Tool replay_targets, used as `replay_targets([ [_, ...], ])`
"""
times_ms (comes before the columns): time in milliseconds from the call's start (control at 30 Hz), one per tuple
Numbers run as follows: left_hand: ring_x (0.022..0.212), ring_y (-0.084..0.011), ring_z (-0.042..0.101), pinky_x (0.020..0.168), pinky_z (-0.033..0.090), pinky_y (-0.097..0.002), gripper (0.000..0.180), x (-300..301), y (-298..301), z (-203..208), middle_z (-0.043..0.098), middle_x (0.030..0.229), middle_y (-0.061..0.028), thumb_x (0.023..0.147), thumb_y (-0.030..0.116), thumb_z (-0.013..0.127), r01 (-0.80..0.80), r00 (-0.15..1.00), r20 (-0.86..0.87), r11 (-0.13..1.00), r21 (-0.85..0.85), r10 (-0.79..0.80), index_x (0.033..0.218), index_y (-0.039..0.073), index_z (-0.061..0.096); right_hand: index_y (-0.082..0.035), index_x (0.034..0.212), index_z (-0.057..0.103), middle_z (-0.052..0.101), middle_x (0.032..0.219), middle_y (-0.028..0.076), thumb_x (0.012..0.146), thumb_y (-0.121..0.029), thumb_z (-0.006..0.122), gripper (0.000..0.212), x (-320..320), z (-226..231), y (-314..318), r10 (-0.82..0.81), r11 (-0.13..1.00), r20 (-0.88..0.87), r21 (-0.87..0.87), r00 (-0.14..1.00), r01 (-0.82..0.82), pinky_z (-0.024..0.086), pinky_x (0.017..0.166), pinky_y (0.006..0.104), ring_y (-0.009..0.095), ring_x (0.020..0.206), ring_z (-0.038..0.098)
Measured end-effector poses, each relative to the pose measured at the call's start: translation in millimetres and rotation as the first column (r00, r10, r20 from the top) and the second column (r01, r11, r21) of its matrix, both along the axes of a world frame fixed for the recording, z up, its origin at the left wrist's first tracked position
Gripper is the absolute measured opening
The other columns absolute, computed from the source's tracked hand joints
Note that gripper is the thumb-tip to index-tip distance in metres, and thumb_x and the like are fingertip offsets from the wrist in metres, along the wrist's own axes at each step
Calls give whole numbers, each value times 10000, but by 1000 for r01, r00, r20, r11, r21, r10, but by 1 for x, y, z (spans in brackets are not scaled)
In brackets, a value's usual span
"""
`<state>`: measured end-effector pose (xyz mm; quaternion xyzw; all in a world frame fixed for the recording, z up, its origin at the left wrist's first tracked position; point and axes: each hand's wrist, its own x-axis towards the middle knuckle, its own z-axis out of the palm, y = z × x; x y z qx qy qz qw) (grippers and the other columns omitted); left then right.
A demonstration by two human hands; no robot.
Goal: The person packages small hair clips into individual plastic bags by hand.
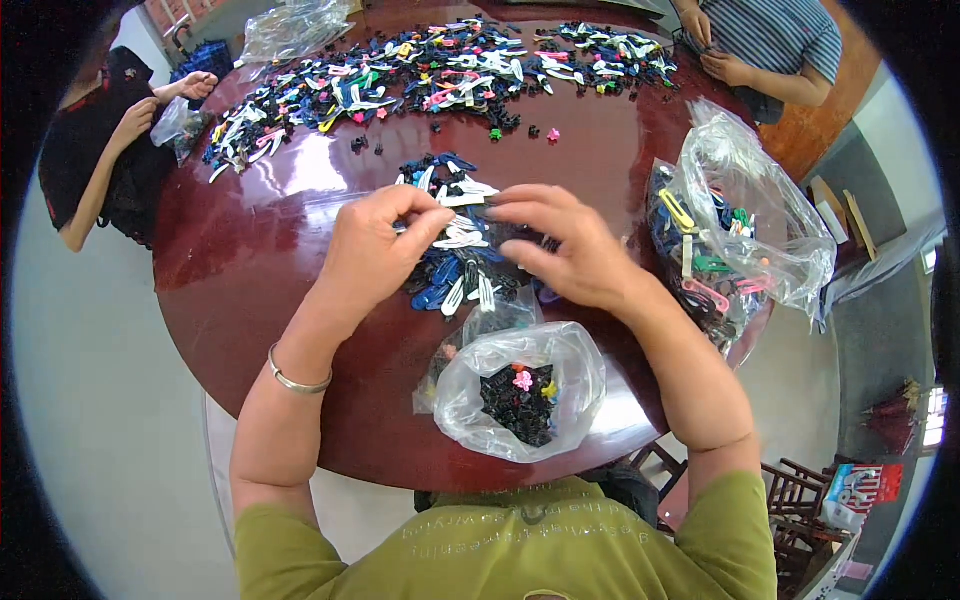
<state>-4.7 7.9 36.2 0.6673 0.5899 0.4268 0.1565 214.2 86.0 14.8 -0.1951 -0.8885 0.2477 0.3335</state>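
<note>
Hair clips [462,236] beneath left fingers [428,228] pinched together (anything between them unclear) and right fingers [525,214] spread apart.

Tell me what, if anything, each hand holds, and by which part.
Left hand: perhaps a white clip by its left end; it may lie behind. Right hand: open, nothing visibly held.

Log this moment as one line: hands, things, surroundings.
left hand: near white clips, grip unclear; right hand: open beside them; things: small hair-clip pile, open clear bag; rest: larger clip heap across table
</note>
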Motion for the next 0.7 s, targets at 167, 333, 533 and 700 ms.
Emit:
replay_targets([
  [167, 695, -101, 598, 648, 476, -265, 142, -13, 7, -9, 667, 757, -70, 829, 124, 669, -73, 997, -29, 997, 35, 74, 869, -13, 663, -50, 1160, 607, 584, 1215, 136, 818, -155, 651, 360, -14, -8, -6, 166, 972, 174, 135, 971, -190, 362, 1018, 439, 324, 1195, 488],
  [333, 763, -157, 636, 700, 490, -289, 152, -20, 12, -13, 676, 808, -91, 812, 119, 671, -105, 986, -120, 992, 68, 112, 882, -14, 656, -41, 1094, 642, 586, 1235, 130, 832, -191, 646, 302, -1, 0, 6, 63, 984, 271, 143, 960, -105, 364, 1020, 432, 323, 1199, 491],
  [533, 824, -192, 646, 744, 494, -304, 182, -15, 10, -14, 670, 883, -122, 778, 79, 683, -70, 995, -70, 995, 65, 74, 935, -7, 651, -35, 1090, 643, 582, 1240, 140, 838, -160, 629, 282, -3, -8, 14, 13, 999, 119, 40, 993, -18, 347, 1037, 435, 328, 1225, 474],
  [700, 828, -213, 651, 739, 498, -313, 200, -20, 12, -14, 667, 890, -125, 769, 76, 683, -87, 993, -72, 994, 70, 92, 950, -5, 650, -57, 1173, 602, 536, 1294, 140, 845, -213, 634, 365, -18, -9, -4, 78, 977, 243, 176, 967, -124, 324, 1048, 445, 336, 1241, 448],
])
